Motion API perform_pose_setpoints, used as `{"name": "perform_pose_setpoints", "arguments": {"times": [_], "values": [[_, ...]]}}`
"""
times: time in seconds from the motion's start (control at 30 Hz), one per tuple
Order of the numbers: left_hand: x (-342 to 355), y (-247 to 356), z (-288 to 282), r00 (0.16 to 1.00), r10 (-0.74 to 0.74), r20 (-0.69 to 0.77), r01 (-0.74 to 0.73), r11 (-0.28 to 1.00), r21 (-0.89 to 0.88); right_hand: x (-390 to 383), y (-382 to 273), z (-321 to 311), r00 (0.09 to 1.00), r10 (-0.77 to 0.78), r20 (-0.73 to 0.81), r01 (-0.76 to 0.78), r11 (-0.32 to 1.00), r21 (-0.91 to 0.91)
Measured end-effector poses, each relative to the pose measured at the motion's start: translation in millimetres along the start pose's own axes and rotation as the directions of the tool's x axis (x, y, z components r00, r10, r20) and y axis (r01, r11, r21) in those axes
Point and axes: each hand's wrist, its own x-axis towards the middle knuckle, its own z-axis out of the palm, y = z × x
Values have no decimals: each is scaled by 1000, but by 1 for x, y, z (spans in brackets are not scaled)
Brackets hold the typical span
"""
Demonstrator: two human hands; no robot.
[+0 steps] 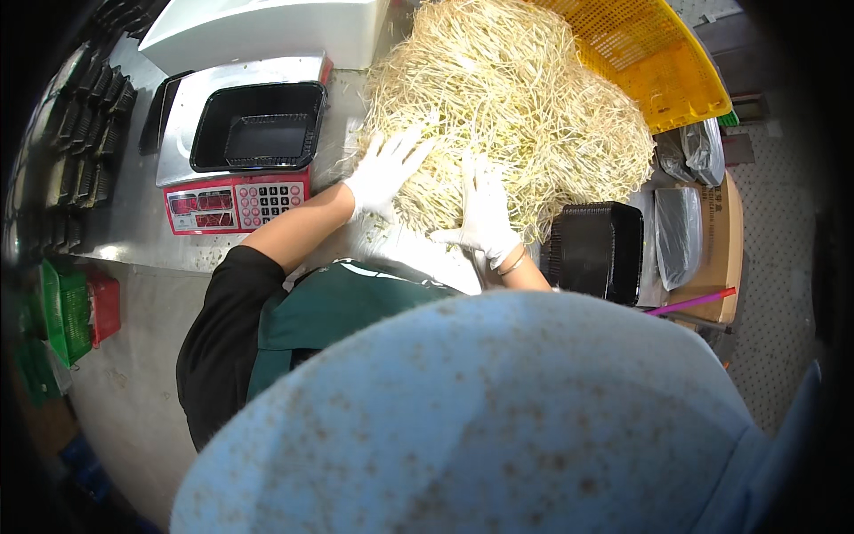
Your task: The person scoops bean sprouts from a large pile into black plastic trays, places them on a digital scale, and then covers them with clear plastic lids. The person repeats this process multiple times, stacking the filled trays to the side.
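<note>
A large heap of bean sprouts (498,98) covers the steel table in front of me. My left hand (388,173), in a white glove, lies against the heap's near left side with its fingers spread. My right hand (485,214), gloved the same way, rests at the heap's near edge, fingers stretched forward onto the sprouts and thumb out to the left. Neither hand holds anything that I can see. Left of the heap, a black plastic tray (267,125) sits on the plate of a red and silver weighing scale (236,203); no sprouts show in it.
A white box (267,36) stands behind the scale. Stacked black trays (600,254) are at the right, beside clear plastic bags (678,236) and a cardboard box (719,240). A yellow crate (658,62) is at the far right. More filled trays (84,133) line the left.
</note>
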Motion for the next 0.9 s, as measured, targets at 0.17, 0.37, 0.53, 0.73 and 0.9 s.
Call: {"name": "perform_pose_setpoints", "arguments": {"times": [0.17, 0.37, 0.53, 0.73, 0.9], "values": [[37, -24, 0, 989, -110, -101, 104, 993, -64, 45, 22, -19, 998, -30, -62, 30, 1000, -2], [32, -7, -29, 917, -301, -263, 230, 936, -268, 55, 37, -60, 996, 17, -89, -11, 998, 63], [23, -41, 23, 861, -424, -282, 275, 853, -444, 31, 81, -59, 975, 20, -221, -20, 1000, 1], [21, -26, 4, 816, -576, -37, 575, 817, -50, 32, 67, -17, 965, 260, 37, -247, 947, -207], [24, -49, 39, 874, -470, -120, 430, 865, -258, 40, 78, -20, 974, 225, -2, -224, 970, 93]]}}
